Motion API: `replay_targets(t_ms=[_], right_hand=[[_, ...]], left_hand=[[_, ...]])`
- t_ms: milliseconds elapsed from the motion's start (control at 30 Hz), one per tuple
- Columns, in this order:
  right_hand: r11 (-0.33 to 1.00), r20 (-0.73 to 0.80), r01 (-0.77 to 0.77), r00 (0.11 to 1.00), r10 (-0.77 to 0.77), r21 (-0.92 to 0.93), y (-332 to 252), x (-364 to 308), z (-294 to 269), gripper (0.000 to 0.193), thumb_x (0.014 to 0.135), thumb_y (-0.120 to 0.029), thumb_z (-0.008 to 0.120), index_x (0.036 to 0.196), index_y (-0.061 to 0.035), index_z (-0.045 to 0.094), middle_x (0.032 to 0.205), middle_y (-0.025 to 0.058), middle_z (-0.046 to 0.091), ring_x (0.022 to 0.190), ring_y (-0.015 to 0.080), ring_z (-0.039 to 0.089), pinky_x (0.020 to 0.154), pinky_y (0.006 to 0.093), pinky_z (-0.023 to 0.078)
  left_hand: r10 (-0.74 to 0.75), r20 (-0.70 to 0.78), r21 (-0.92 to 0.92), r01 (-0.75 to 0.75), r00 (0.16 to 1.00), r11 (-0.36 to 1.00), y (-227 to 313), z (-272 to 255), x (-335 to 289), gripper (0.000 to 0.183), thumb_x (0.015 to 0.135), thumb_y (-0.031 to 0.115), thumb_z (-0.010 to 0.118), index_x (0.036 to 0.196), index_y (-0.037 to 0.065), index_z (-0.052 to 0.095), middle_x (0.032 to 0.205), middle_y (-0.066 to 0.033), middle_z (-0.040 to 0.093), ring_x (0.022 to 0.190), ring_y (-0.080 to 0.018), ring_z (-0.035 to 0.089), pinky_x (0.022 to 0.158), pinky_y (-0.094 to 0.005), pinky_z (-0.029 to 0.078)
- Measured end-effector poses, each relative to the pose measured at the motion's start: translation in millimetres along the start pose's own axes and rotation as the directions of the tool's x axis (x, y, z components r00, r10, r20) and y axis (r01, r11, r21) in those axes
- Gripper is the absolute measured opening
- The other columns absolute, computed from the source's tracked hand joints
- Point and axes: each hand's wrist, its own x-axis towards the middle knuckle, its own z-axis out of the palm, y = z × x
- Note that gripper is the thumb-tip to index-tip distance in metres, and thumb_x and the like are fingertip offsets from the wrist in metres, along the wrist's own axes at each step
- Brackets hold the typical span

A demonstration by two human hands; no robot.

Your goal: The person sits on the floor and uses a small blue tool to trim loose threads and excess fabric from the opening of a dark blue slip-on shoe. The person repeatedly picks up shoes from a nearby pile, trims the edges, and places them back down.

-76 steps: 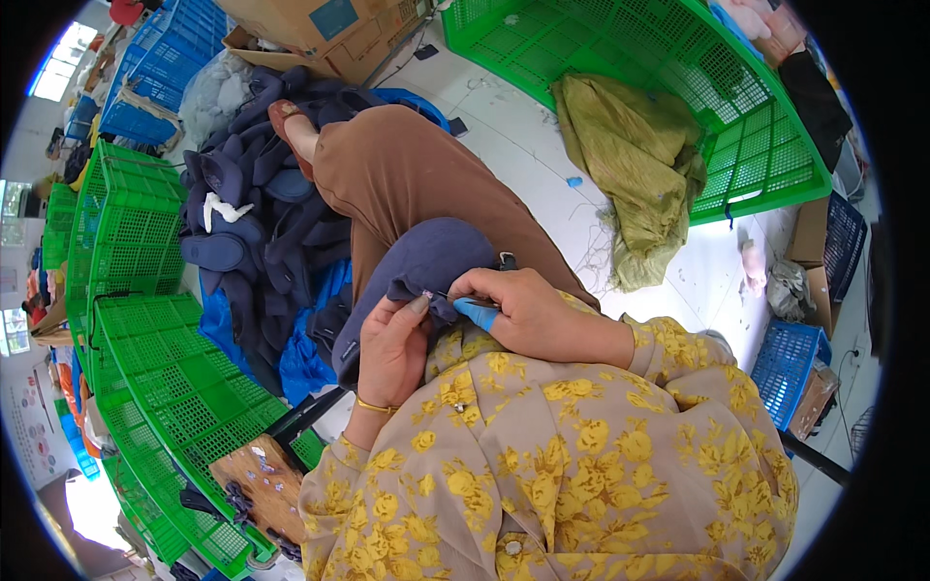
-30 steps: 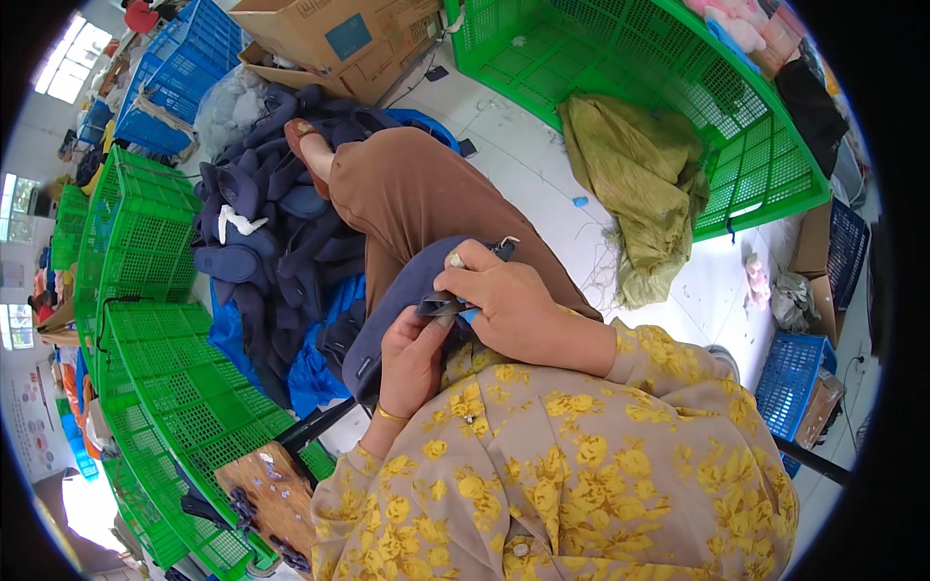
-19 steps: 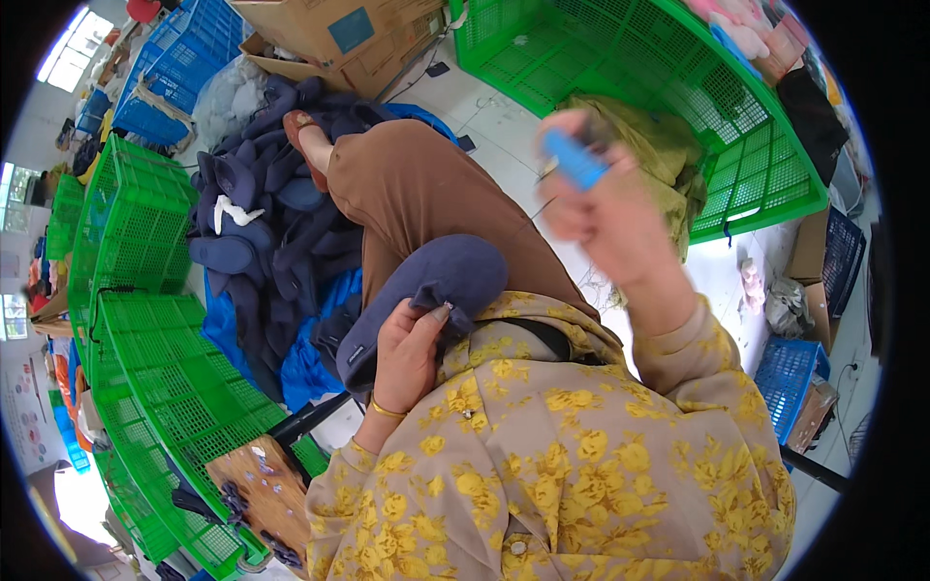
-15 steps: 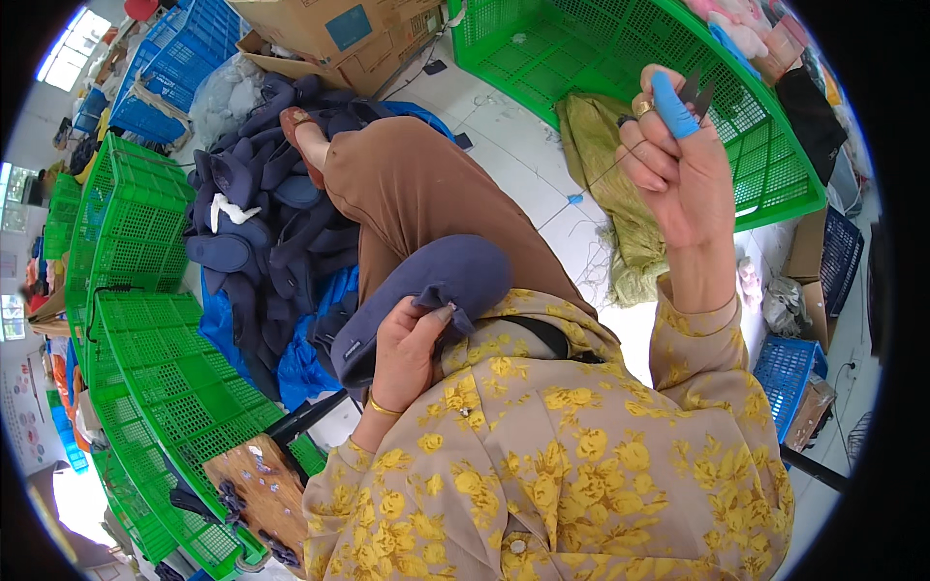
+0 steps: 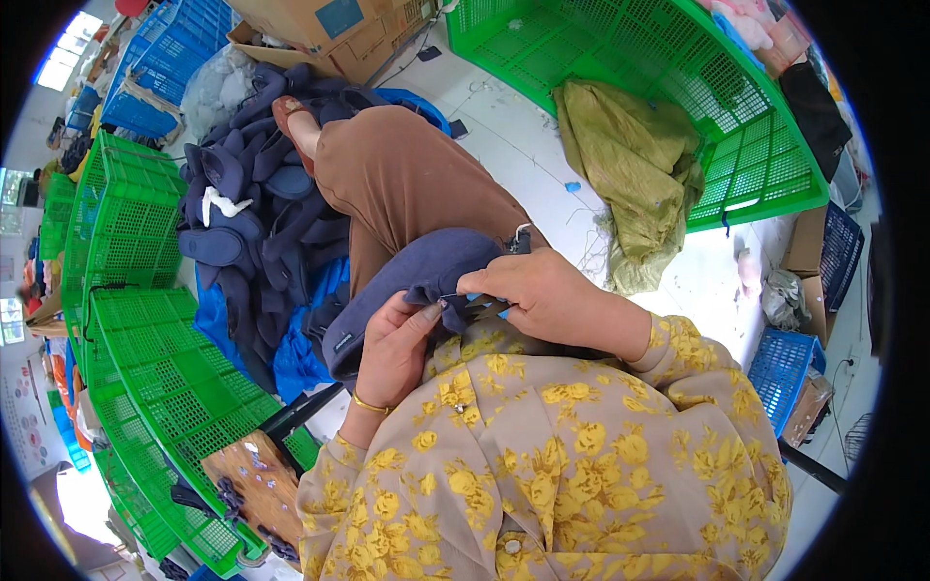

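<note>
Navy fabric covers the slipper [image 5: 417, 263], which lies slantwise over the near part of the brown-trousered lap [image 5: 417, 165], its lower-left end reaching past the lap's left edge. The left hand [image 5: 392, 349] has its grip clamped on a gathered navy bow [image 5: 420, 293] at the slipper's near side, the thumb pressed against the cloth. Just beside it, the right hand [image 5: 547, 295] has thumb and forefinger brought together near the bow; what sits between those tips is too small to tell. Its grip is also closed around a dark-bladed tool [image 5: 484, 309], the blades pointing toward the bow. Beyond the lap's left edge, a heap of navy slippers [image 5: 218, 249] covers the floor [image 5: 504, 126], a white strip [image 5: 223, 204] on top and blue sheeting [image 5: 305, 363] at its near edge. Along the left edge of a wooden board [image 5: 276, 494] lie small dark cloth pieces [image 5: 231, 496]. At the right, an olive sack [image 5: 630, 165] slumps over the near edge of a green crate [image 5: 760, 174].
</note>
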Motion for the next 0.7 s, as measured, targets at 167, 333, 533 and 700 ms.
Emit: replay_targets(t_ms=[167, 333, 533, 700], right_hand=[[0.995, 0.073, 0.039, 0.997, -0.033, -0.088, -0.6, -0.8, -4.5, 0.032, 0.076, 0.000, 0.058, 0.107, -0.0061, 0.065, 0.083, 0.0114, 0.065, 0.077, 0.0306, 0.065, 0.067, 0.0406, 0.051], [0.970, 0.153, 0.099, 0.986, -0.066, -0.223, -2.8, 0.5, -7.6, 0.035, 0.075, -0.003, 0.060, 0.110, -0.0042, 0.063, 0.081, 0.0093, 0.064, 0.076, 0.0280, 0.064, 0.065, 0.0391, 0.051], [0.951, 0.218, 0.131, 0.973, -0.070, -0.282, -8.6, 5.5, -14.9, 0.029, 0.078, -0.007, 0.060, 0.106, -0.0025, 0.063, 0.080, 0.0103, 0.065, 0.076, 0.0284, 0.066, 0.066, 0.0394, 0.052], [0.937, 0.249, 0.146, 0.966, -0.067, -0.317, -11.7, 6.8, -15.9, 0.025, 0.079, -0.008, 0.059, 0.102, -0.0019, 0.063, 0.079, 0.0104, 0.065, 0.074, 0.0284, 0.066, 0.066, 0.0390, 0.053]], left_hand=[[-0.026, -0.035, -0.012, 0.025, 0.999, 1.000, 4.2, 11.0, -0.6, 0.017, 0.094, 0.000, 0.055, 0.110, 0.000, 0.061, 0.108, -0.0054, 0.065, 0.098, -0.0120, 0.060, 0.090, -0.0275, 0.046], [-0.024, -0.037, -0.005, 0.024, 0.999, 1.000, 3.6, 11.1, -0.2, 0.017, 0.094, 0.001, 0.056, 0.110, 0.001, 0.061, 0.107, -0.0048, 0.066, 0.097, -0.0116, 0.059, 0.088, -0.0267, 0.046], [-0.028, -0.060, 0.013, 0.029, 0.998, 0.999, 5.2, 13.2, -0.8, 0.016, 0.094, 0.001, 0.056, 0.109, 0.001, 0.062, 0.106, -0.0040, 0.065, 0.094, -0.0104, 0.059, 0.086, -0.0259, 0.046], [-0.012, -0.070, 0.041, 0.015, 0.998, 0.999, 3.0, 11.6, -0.3, 0.015, 0.093, 0.001, 0.058, 0.107, 0.002, 0.062, 0.102, -0.0028, 0.065, 0.090, -0.0082, 0.057, 0.083, -0.0241, 0.045]])
